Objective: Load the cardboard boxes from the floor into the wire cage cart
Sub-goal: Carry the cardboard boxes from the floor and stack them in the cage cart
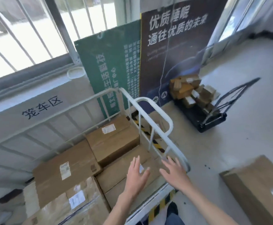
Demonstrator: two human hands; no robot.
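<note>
Over the white metal wire cage cart (170, 129), the left hand (136, 173) and right hand (173, 174) hover with fingers spread, holding nothing — above a brown cardboard box (113, 179) lying inside among other labelled brown boxes (64, 172). Another large brown cardboard box (254, 187) sits on the pale floor (213, 151) at right, outside the cart.

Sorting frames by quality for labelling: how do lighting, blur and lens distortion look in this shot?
Head view: the barred window is largely blown out white; the wide-angle lens bows the cage cart rails; the left hand, right hand and the floor box at lower right are smeared by motion blur.
</note>
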